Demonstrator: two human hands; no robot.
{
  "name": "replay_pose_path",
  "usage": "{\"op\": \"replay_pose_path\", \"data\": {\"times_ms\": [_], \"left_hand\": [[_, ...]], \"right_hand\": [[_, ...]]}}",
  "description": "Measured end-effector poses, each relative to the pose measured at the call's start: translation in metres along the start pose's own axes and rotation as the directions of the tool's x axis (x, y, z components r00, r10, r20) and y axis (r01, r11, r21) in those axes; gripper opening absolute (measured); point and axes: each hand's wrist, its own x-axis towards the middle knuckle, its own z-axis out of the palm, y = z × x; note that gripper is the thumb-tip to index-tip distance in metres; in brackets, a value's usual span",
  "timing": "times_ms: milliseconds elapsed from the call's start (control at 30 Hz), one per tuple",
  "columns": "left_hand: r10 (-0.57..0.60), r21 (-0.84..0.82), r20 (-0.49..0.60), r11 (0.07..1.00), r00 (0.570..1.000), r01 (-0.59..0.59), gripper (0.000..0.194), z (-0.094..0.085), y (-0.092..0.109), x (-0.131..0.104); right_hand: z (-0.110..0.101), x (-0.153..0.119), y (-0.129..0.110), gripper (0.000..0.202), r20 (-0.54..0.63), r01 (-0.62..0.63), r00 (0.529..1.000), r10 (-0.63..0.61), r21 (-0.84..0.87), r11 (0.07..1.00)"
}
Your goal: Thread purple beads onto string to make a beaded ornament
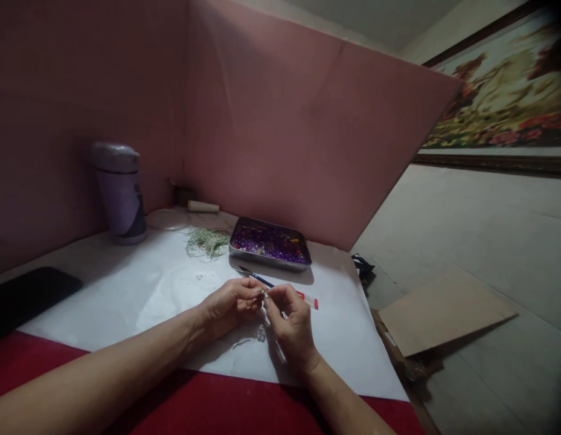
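My left hand (232, 302) and my right hand (289, 320) meet over the white sheet, thumb and fingers of each pinched together. A tiny pale piece (264, 293) shows between the fingertips, too small to name. Just below them is a small cluster of clear beads (261, 333); whether it hangs from the fingers or lies on the sheet I cannot tell. Behind the hands lies a blue-handled pointed tool (257, 278). A red and clear packet (311, 300) sticks out beyond my right hand. A few small clear beads (199, 277) lie farther left.
A metal tray (271, 260) of purple beads stands at the back, beside tangled green thread (208, 243). A lilac flask (119, 193) and a dark phone-like slab (33, 296) are on the left. Pink panels (284, 133) enclose the back; cardboard (447, 308) lies right, below the table.
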Motion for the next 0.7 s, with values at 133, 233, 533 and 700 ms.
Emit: {"op": "replay_pose_path", "data": {"times_ms": [133,233,533,700], "left_hand": [[-0.001,-0.007,-0.004,1.000,1.000,0.001,0.007,0.0005,-0.0003,-0.0012],[0.003,-0.006,0.005,1.000,1.000,-0.003,0.005,0.0008,0.0002,-0.0017],[0.000,0.050,-0.009,0.999,1.000,0.001,0.004,0.0059,0.0032,-0.0050],[0.003,0.041,-0.008,0.999,1.000,-0.002,0.006,0.0053,0.0013,-0.0041]], "right_hand": [[0.0010,-0.0004,0.0006,0.005,-0.012,0.012,1.000,-0.012,0.032,0.999],[0.0006,-0.0009,-0.0011,0.006,-0.022,0.020,1.000,-0.019,0.044,0.999],[-0.0014,0.0010,-0.0028,0.008,-0.042,0.034,0.999,-0.034,0.015,0.999],[-0.0011,-0.0003,-0.0014,0.006,-0.050,0.034,0.998,-0.033,0.015,0.999]]}}
